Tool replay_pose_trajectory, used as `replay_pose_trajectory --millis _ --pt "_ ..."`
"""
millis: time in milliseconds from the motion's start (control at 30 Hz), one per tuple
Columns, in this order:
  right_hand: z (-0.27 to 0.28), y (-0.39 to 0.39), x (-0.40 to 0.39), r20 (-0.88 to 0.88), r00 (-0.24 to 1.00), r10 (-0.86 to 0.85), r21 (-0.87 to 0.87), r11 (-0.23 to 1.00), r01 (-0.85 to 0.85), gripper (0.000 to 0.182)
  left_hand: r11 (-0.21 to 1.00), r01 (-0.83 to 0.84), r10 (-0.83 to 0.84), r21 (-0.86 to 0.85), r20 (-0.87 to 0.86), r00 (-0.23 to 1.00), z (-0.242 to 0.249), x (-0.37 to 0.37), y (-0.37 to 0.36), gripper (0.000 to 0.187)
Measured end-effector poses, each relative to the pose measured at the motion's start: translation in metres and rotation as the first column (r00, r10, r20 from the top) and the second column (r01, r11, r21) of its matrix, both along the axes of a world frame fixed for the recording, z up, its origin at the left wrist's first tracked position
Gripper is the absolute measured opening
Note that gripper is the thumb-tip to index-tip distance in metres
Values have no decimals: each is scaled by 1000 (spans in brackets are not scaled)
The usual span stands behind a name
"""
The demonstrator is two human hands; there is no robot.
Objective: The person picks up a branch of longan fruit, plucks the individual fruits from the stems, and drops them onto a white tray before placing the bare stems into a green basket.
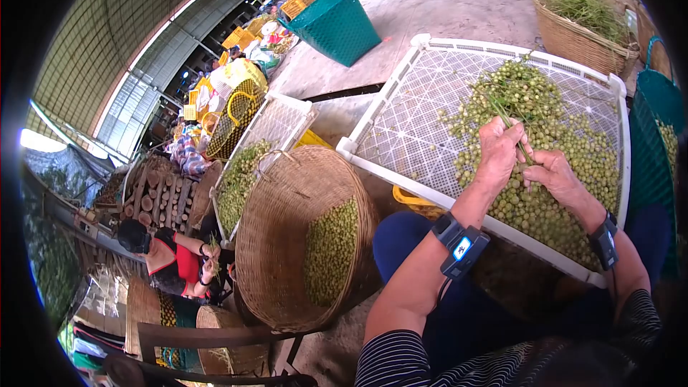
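My left hand (498, 147) is closed around a bunch of thin green stems (501, 106) above the white plastic tray (401, 123). Just to the right, my right hand (557, 178) pinches the lower end of the same bunch with thumb and fingers. Small round green fruits (566, 211) lie heaped beneath both hands, mostly over the tray's right half. Toward the far side of the heap, more fruits (517, 79) sit together with bits of stem. Whether fruits still hang on the held stems is hard to make out.
Left of the tray stands a wicker basket (269, 244) part filled with green fruits. A second white tray (283, 118) lies beyond it. A green basket (337, 25) is on the floor ahead; a wicker basket of stems (584, 21) stands far right. Another person (168, 254) sits at left.
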State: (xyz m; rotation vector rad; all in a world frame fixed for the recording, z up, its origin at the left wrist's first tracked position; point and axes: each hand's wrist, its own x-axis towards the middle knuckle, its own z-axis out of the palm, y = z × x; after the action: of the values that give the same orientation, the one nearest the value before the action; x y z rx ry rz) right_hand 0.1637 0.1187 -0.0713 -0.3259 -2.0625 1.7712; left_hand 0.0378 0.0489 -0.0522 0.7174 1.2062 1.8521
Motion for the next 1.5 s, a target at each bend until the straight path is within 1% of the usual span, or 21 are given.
replay_pose_trajectory --millis 67,133,167,233,333,433,500,600,633,700,733,800,967,1033,1100,1167,1200,1267,1367,1433,1500 --pt "3 -1 0 23 1000 18 12 1000 -18 18 999 -37 36 29 22 999 -7 -4 2 6" --pt "11 -4 -1 126 990 -60 163 986 39 18 998 -58 58 7 14 998 -12 -8 2 6" --pt "7 -3 -4 127 990 -55 164 986 34 18 998 -63 63 9 16 998 -15 -8 4 6" --pt "-13 5 -10 -8 993 -116 381 918 111 24 988 -155 155 -18 41 987 -19 -8 7 8" --pt "-24 17 -14 57 981 -186 494 859 134 33 976 -196 208 -94 152 966 -13 -12 7 9" --pt "-17 11 -19 42 986 -163 434 892 129 38 966 -257 255 -13 174 951 -25 -22 14 9" --pt "-25 16 -20 30 992 -125 511 854 92 33 956 -291 286 30 113 952 -23 -36 15 11" --pt "-19 9 -17 235 965 -118 208 976 69 19 924 -377 349 66 259 901 -26 -61 18 15" --pt "-23 10 -19 233 966 -116 208 976 67 19 923 -378 351 66 257 901 -29 -63 17 15" --pt "-35 17 -21 34 982 -183 517 845 140 23 901 -432 426 35 122 897 -18 -61 9 14" --pt "-39 20 -20 28 982 -186 514 845 145 23 902 -431 426 17 117 897 -18 -63 8 13" --pt "-46 28 -22 173 920 -352 762 640 101 29 876 -478 469 64 118 875 -19 -70 7 11" --pt "-40 41 -17 392 825 -407 772 633 -55 45 812 -570 561 129 100 822 10 -80 -18 5" --pt "-21 34 -15 95 925 -368 878 469 96 56 824 -552 551 127 49 833 10 -73 -20 6" --pt "7 20 -25 156 927 -340 826 559 66 64 898 -433 437 73 -49 898 -4 -69 -16 6" --pt "22 4 -37 -97 985 -139 756 634 164 49 920 -390 388 43 57 920 0 -53 -15 6" --pt "28 -4 -42 -85 987 -137 759 633 154 49 950 -306 302 57 76 950 1 -46 -15 7" --pt "36 -15 -52 -63 997 39 336 942 -16 29 973 -200 195 113 56 979 0 -43 -16 8" --pt "24 -21 -58 -16 1000 -27 166 986 29 16 969 -226 221 104 54 974 -2 -46 -20 8" --pt "16 -23 -63 -56 994 -90 199 975 100 17 961 -245 241 132 42 970 -13 -54 -18 8" --pt "12 -18 -66 -210 970 -123 576 786 224 24 952 -257 257 165 21 966 -12 -59 -17 8"
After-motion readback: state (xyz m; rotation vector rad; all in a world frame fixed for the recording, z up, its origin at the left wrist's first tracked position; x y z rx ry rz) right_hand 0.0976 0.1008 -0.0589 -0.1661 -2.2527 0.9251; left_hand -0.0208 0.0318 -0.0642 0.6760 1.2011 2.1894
